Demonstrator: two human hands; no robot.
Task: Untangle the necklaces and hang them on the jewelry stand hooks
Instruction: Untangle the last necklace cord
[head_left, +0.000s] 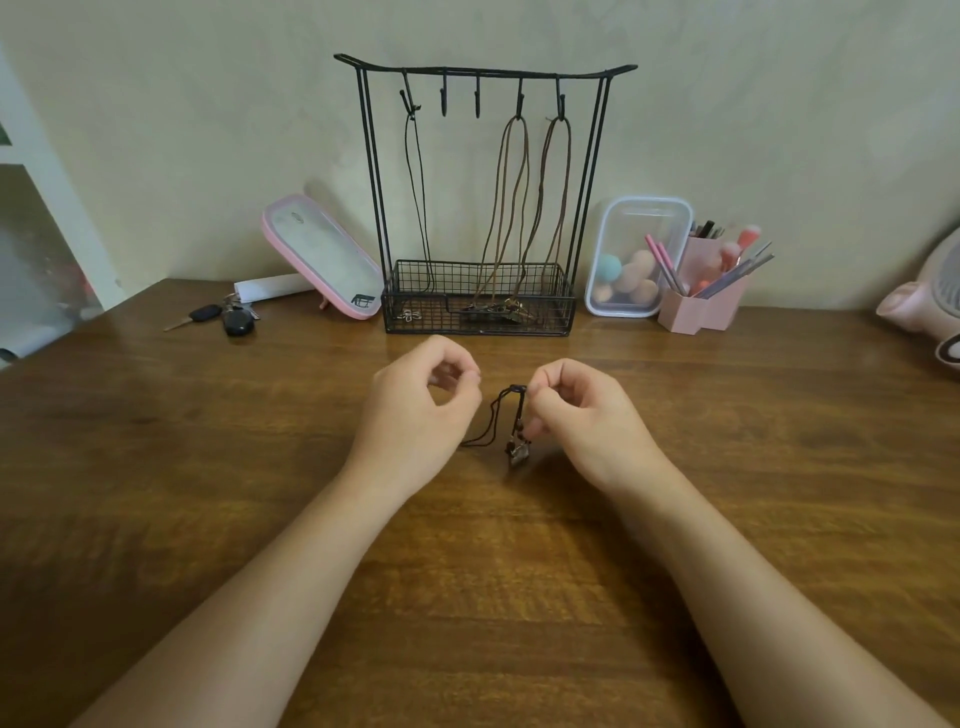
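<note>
Hanging necklaces (501, 197) 3, right hand (582, 415) pinching 1

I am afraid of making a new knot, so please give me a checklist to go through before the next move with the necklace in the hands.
1. Right hand pinches the dark necklace: ok.
2. Left hand holds the cord: cannot tell; its fingers are curled and the cord runs behind it.
3. Cord free of tangles: not ok; it hangs bunched in short loops.
4. Free hook on the jewelry stand: ok; the second hook and third hook are bare.
5. Pendant lifted off the table: cannot tell.
</note>
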